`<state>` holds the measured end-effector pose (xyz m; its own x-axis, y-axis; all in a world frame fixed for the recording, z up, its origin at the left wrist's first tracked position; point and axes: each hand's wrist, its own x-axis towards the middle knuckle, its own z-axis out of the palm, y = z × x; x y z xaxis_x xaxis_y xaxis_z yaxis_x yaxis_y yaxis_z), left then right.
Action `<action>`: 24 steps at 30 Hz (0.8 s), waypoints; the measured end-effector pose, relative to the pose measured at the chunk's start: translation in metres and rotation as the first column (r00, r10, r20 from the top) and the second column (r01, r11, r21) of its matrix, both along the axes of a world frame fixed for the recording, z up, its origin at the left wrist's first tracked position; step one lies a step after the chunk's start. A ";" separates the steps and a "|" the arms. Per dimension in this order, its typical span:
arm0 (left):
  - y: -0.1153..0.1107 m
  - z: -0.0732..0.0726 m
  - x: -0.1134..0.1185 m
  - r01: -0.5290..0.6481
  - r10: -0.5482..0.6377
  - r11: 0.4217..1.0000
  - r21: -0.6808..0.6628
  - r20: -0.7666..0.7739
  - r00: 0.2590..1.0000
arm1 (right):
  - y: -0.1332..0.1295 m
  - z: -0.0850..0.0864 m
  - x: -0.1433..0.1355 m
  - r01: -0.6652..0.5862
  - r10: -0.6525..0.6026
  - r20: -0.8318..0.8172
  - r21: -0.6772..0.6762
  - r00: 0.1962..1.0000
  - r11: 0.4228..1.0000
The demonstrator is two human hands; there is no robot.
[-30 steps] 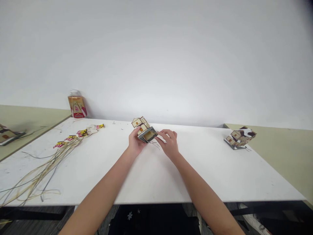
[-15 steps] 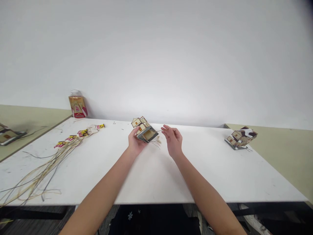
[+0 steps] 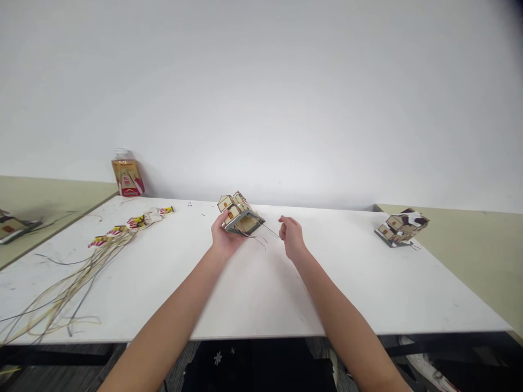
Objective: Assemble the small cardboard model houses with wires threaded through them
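Left hand gripping tilted model house; right hand at its three o'clock, pinching thin wire; white table beneath.

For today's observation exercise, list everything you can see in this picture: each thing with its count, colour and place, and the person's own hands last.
White table: one, white, centre, spanning the view.
Held model house: one, tan walls on a grey base, tilted in the left hand, thin wires trailing from it.
Second model house: one, tan and brown with white, near the table's right edge.
Third model house: one, tan on grey, on the green surface far left.
Bottle: one, amber with a red label, back left by the wall.
Wire bundle: one, pale strands with red, white and yellow ends, left on the table.
Left hand: grips the held model house.
Right hand: closed, pinching a thin wire.
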<state>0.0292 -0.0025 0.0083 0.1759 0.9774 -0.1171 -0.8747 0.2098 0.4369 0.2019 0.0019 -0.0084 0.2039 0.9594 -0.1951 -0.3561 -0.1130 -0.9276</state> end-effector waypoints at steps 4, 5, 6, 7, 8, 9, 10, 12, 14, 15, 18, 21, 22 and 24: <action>-0.003 -0.002 -0.003 0.043 -0.042 0.999 0.030 -0.027 0.999 | 0.000 -0.005 -0.003 -0.173 0.176 0.034 -0.075 0.984 0.982; -0.003 -0.004 -0.004 0.064 -0.063 0.997 0.033 -0.042 0.997 | 0.000 -0.006 -0.004 -0.204 0.207 0.032 -0.075 0.978 0.976; -0.003 -0.006 -0.006 0.087 -0.085 0.996 0.035 -0.057 0.995 | 0.000 -0.006 -0.005 -0.231 0.234 0.029 -0.068 0.972 0.971; -0.003 -0.008 -0.008 0.109 -0.106 0.993 0.038 -0.072 0.992 | -0.001 -0.006 -0.005 -0.253 0.255 0.026 -0.058 0.967 0.966; -0.002 -0.009 -0.009 0.122 -0.118 0.992 0.043 -0.084 0.989 | -0.001 -0.005 -0.006 -0.268 0.269 0.023 -0.044 0.963 0.963; -0.002 -0.011 -0.010 0.129 -0.124 0.990 0.051 -0.092 0.988 | -0.001 -0.005 -0.006 -0.277 0.277 0.022 -0.028 0.960 0.961; -0.002 -0.011 -0.011 0.133 -0.127 0.990 0.056 -0.099 0.987 | -0.001 -0.004 -0.006 -0.282 0.282 0.022 -0.009 0.959 0.959; -0.003 -0.011 -0.012 0.146 -0.140 0.988 0.048 -0.110 0.984 | 0.000 -0.002 -0.005 -0.277 0.276 0.026 0.031 0.961 0.960; -0.004 -0.009 -0.011 0.155 -0.150 0.987 0.038 -0.113 0.982 | -0.001 -0.001 -0.005 -0.268 0.266 0.039 0.070 0.963 0.961; -0.004 -0.009 -0.011 0.153 -0.148 0.988 0.037 -0.111 0.983 | -0.001 0.000 -0.005 -0.259 0.256 0.047 0.086 0.966 0.962; -0.004 -0.007 -0.009 0.129 -0.123 0.991 0.048 -0.102 0.987 | -0.001 0.001 -0.005 -0.195 0.188 0.056 0.147 0.981 0.970; -0.003 -0.006 -0.007 0.102 -0.096 0.994 0.049 -0.119 0.988 | -0.003 0.001 -0.004 -0.085 0.067 0.085 0.235 0.994 0.968; -0.003 -0.006 -0.006 0.089 -0.082 0.995 0.046 -0.132 0.988 | -0.003 0.001 -0.004 -0.056 0.028 0.107 0.272 0.994 0.961; -0.002 -0.005 -0.004 0.066 -0.059 0.997 0.040 -0.164 0.985 | -0.004 0.000 -0.005 -0.023 -0.033 0.154 0.345 0.988 0.938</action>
